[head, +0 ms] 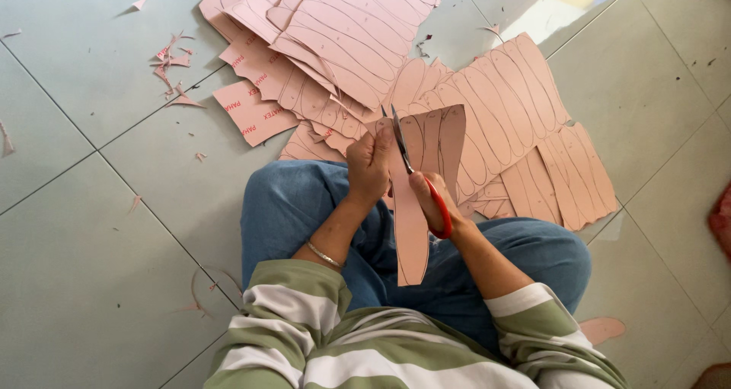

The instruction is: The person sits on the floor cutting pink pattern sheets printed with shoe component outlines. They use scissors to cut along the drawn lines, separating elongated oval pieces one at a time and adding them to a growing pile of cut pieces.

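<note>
The pink sheet [426, 157] is held up above the lap, between the two hands, over the blue jeans [304, 206]. A long narrow strip of the sheet hangs down toward the person, so its long axis runs from the far side to the near side, with the rounded end pointing to the body. The sheet is thin, pale pink, and has long oval outlines drawn in dark line on it.

The left hand [369, 164] is closed on the left edge of the sheet, thumb on top. The right hand [435, 199] is closed around the red handles of the scissors [407, 157]. The blades point away from the person, slightly to the left, and they are partly open at the top edge of the sheet.

More pink sheets with the same ovals lie in piles [343, 31] on the grey tile floor [91, 244], just behind the hands. Small pink scraps [171, 62] lie at the left.
</note>
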